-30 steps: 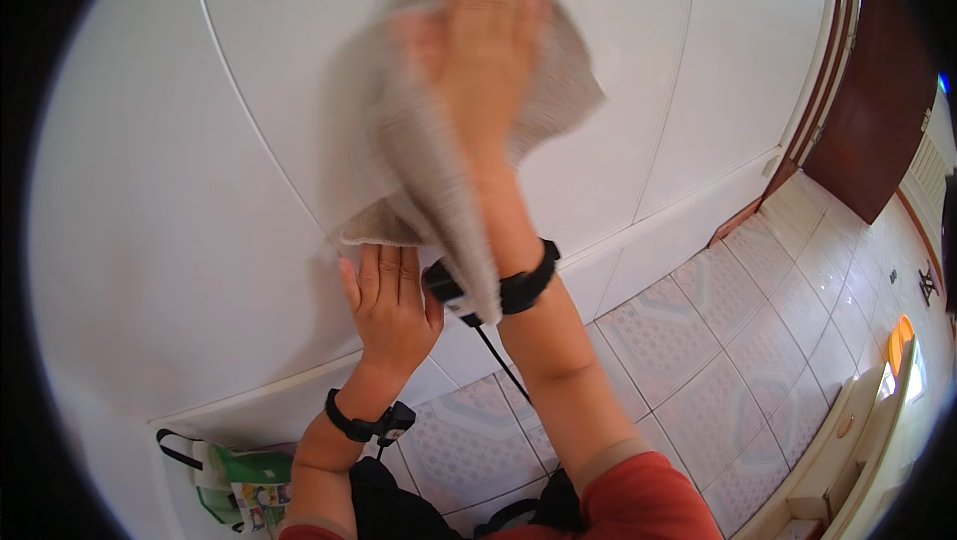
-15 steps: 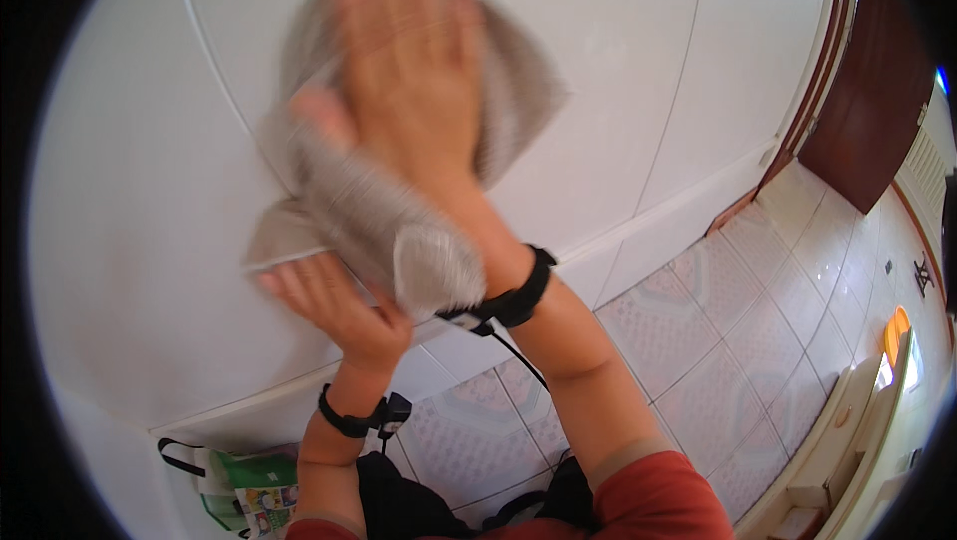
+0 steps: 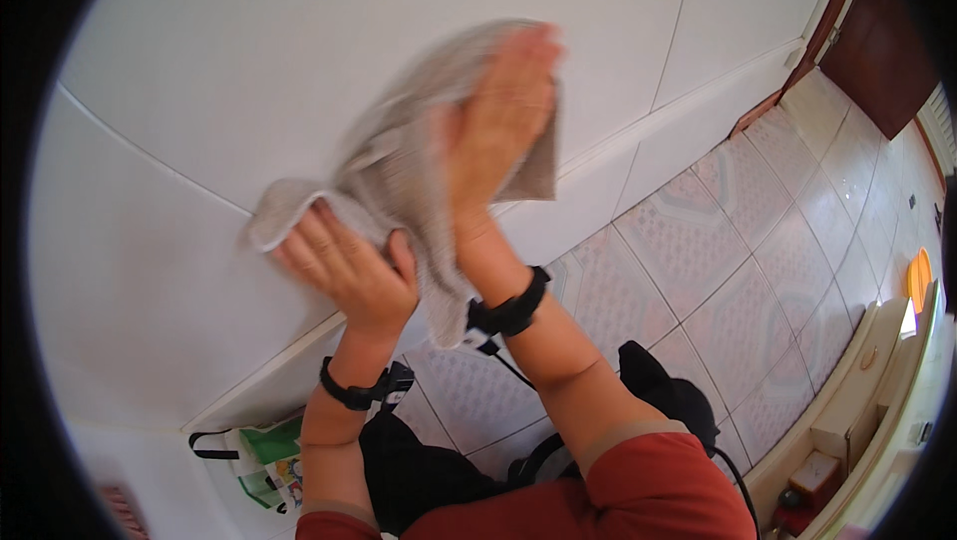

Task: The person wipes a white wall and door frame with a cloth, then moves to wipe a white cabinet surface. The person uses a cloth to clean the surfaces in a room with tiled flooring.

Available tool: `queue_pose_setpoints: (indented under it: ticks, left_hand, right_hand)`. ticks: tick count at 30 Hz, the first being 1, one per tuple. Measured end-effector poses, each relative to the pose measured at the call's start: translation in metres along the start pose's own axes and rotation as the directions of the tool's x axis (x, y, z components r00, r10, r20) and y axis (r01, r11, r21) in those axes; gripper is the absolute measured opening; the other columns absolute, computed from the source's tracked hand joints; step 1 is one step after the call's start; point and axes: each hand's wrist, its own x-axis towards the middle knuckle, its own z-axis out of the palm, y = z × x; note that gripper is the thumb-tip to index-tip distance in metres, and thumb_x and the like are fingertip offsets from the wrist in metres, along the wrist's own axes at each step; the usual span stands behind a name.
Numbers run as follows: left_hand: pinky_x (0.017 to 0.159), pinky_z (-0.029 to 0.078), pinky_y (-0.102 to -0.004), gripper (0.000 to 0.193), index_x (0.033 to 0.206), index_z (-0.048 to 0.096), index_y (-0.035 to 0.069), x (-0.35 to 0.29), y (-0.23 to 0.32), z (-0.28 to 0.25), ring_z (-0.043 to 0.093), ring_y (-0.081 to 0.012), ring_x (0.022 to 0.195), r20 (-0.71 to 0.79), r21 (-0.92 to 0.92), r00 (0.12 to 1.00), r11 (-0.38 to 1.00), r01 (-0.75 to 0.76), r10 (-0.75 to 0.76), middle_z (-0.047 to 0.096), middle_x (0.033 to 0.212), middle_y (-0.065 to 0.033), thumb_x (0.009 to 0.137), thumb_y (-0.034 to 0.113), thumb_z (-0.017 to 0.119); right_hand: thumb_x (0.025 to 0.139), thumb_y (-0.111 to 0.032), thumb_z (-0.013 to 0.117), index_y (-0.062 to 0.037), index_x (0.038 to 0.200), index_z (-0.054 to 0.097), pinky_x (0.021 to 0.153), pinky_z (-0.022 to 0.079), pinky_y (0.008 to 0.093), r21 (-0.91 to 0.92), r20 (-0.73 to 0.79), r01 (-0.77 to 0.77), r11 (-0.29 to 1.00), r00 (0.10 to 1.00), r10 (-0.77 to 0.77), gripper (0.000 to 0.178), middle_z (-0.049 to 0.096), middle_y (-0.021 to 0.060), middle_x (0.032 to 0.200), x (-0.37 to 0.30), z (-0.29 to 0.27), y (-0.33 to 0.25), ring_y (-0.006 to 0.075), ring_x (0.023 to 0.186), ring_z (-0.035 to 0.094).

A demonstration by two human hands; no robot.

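Note:
A grey-beige cloth (image 3: 399, 171) with a pale hem lies bunched against the white wall in front of me. My right hand (image 3: 498, 121) presses flat on its upper right part, fingers stretched out and blurred by motion. Lower on the left, my left hand (image 3: 349, 266) rests at the cloth's edge with long fingers and the thumb apart. A fold of cloth rises over its fingertips, and the rest hangs between my two wrists. Black straps (image 3: 510, 306) with small devices circle both wrists.
The white wall (image 3: 249, 61) has thin seams and a low ledge along its base. Pale patterned floor tiles (image 3: 688, 271) spread to the right. A green-and-white bag (image 3: 264, 455) stands at lower left. Toward the right are a dark red door (image 3: 882, 51), an orange basin (image 3: 918, 279) and cream furniture (image 3: 847, 390).
My right hand has swept down and to the right across the wall, carrying the cloth along. My left hand has shifted slightly upward. The view has turned a little.

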Motion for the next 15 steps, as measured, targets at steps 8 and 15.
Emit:
queue_pose_setpoints:
  ticks: [8, 15]
  left_hand:
    - [0.114, 0.009, -0.0661, 0.059, 0.134, 0.047, -0.012, -0.032, 0.014, 0.013, 0.026, -0.0504, 0.142, 0.219, -0.001, 0.963, 0.988, -0.158, 0.154, 0.038, 0.147, -0.0315, 0.092, 0.029, 0.053]
    - [0.114, 0.006, -0.0668, 0.07, 0.141, 0.038, -0.013, -0.051, -0.035, 0.02, 0.014, -0.0553, 0.143, -0.11, -0.169, 0.994, 0.985, -0.014, -0.004, 0.027, 0.151, -0.0364, 0.097, 0.042, 0.042]
  right_hand:
    - [0.1, -0.023, 0.044, 0.0013, 0.151, 0.026, 0.117, 0.013, 0.0441, 0.008, -0.174, -0.53, 0.848, 0.835, 0.523, 0.059, 0.017, 0.02, 0.157, -0.015, -0.03, 0.117, 0.0344, 0.146, 0.015]
    - [0.099, -0.021, 0.045, 0.0012, 0.148, 0.029, 0.114, 0.017, 0.0428, 0.085, 0.085, -0.246, 0.965, 0.967, 0.239, 0.056, 0.021, 0.019, 0.151, -0.083, -0.004, -0.025, 0.033, 0.14, 0.019]
